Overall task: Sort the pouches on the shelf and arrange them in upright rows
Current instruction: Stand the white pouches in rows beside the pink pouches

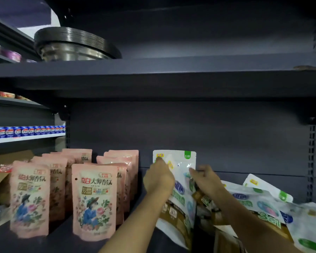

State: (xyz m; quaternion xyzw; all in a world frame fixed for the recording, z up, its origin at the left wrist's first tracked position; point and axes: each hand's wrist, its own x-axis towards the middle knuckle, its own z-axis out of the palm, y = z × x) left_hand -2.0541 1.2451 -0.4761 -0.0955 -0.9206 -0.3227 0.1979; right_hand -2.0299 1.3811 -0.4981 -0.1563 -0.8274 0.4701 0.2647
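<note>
Two upright rows of pink pouches [94, 199] stand on the left of the dark shelf [62, 240]. A white pouch [179, 161] with a green corner stands upright at the back, right of the pink rows. My left hand [158, 177] pinches its left edge near the top. My right hand [206, 180] grips its right edge. A second white and brown pouch [177, 216] leans in front, below my hands. Several white pouches [263, 203] lie in a loose heap at the right.
A stack of metal pans [75, 45] sits on the shelf above. Blue cans [26, 131] line a neighbouring shelf at the left. A cardboard box [0, 178] stands left of the pink pouches. A brown carton [224, 238] lies under the heap.
</note>
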